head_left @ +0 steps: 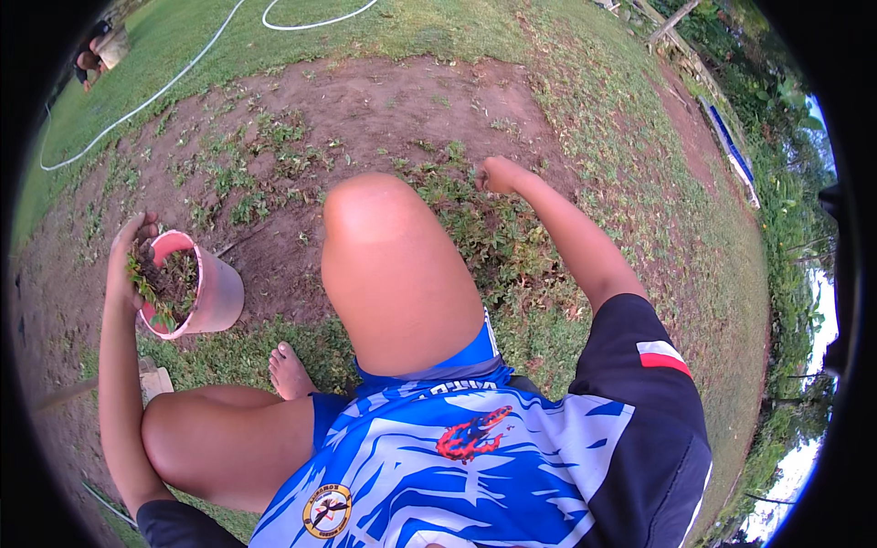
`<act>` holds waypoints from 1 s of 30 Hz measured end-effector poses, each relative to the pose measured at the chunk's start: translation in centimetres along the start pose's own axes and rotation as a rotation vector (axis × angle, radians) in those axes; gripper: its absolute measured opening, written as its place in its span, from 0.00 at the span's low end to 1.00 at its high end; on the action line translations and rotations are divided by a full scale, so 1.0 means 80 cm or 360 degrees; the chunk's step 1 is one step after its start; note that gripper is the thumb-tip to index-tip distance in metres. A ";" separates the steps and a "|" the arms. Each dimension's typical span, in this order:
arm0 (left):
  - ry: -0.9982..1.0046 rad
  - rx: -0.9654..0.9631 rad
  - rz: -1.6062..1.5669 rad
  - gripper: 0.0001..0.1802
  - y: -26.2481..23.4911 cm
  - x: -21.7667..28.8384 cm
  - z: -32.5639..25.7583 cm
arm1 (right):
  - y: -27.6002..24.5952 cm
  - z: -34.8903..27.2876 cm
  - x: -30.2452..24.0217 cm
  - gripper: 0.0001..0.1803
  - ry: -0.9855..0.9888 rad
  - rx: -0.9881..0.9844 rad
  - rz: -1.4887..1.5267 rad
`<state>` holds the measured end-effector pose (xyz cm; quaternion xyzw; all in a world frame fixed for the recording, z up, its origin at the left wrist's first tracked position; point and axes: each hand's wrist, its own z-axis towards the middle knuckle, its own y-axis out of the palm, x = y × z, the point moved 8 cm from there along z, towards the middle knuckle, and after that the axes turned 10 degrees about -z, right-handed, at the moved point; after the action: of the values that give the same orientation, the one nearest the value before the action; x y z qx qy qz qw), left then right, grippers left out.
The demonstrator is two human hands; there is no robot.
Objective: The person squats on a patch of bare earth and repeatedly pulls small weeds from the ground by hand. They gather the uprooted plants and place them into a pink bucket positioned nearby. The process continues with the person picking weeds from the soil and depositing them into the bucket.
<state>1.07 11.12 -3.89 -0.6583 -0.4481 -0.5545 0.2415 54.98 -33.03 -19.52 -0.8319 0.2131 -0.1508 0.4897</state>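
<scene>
At the mouth of a pale pink bucket (219, 290) on the left, my left hand (126, 245) curls around a clump of leafy weeds (139, 279). Soil and uprooted plants (179, 274) lie inside the bucket, which tilts toward that hand. My right hand (499, 175) is closed in a loose fist beyond my raised knee, just over the edge of a patch of low green weeds (484, 224). Whatever its fingers hold, if anything, is hidden from this side.
Bare brown soil (393, 105) with scattered weeds spreads ahead, bordered by grass. A white hose (151, 99) loops across the far left lawn. Another person (89, 59) bends beside a pale container in the distance. Under my left arm lies a wooden handle (68, 393).
</scene>
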 end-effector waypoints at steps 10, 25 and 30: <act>0.0319 0.0489 -0.0331 0.22 0.004 0.062 -0.015 | -0.367 -0.039 -0.462 0.31 -0.1702 0.0680 0.0692; 0.0386 -0.0293 0.0459 0.22 0.048 0.091 -0.052 | -0.361 0.003 -0.627 0.31 -0.1710 0.0007 0.1744; 0.0431 -0.0410 -0.0048 0.22 0.047 0.084 -0.040 | -0.363 0.004 -0.604 0.25 -0.1663 -0.0570 0.2147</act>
<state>2.54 8.87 4.04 -0.5962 -0.3466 -0.6944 0.2052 19.41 3.91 3.82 -0.5554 0.4289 0.6080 0.3714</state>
